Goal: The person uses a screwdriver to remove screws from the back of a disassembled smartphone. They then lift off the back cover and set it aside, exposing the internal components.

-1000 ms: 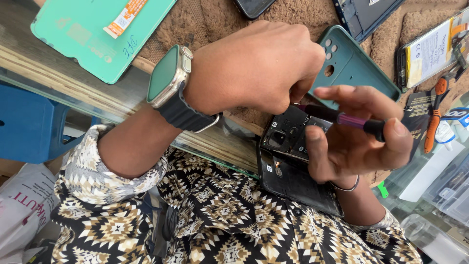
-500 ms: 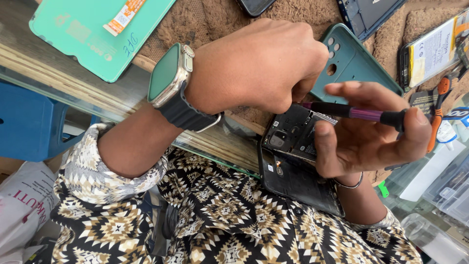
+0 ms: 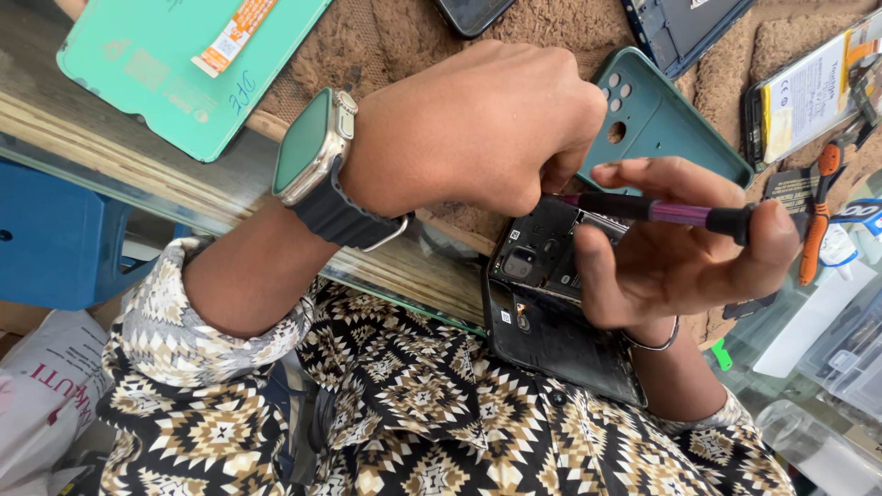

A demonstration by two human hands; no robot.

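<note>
Right grip closed round purple screwdriver, tip at opened phone off counter edge; left grip clenched at phone top. Likely unscrewing; steady tip needed.

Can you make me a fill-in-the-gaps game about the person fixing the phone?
1. The right hand holds a thin purple and black ____.
2. The left hand wears a ____ on its wrist.
3. The opened phone has its back cover ____.
4. The loose back cover beside the hands is coloured ____.

Missing words: screwdriver; watch; off; green
</note>
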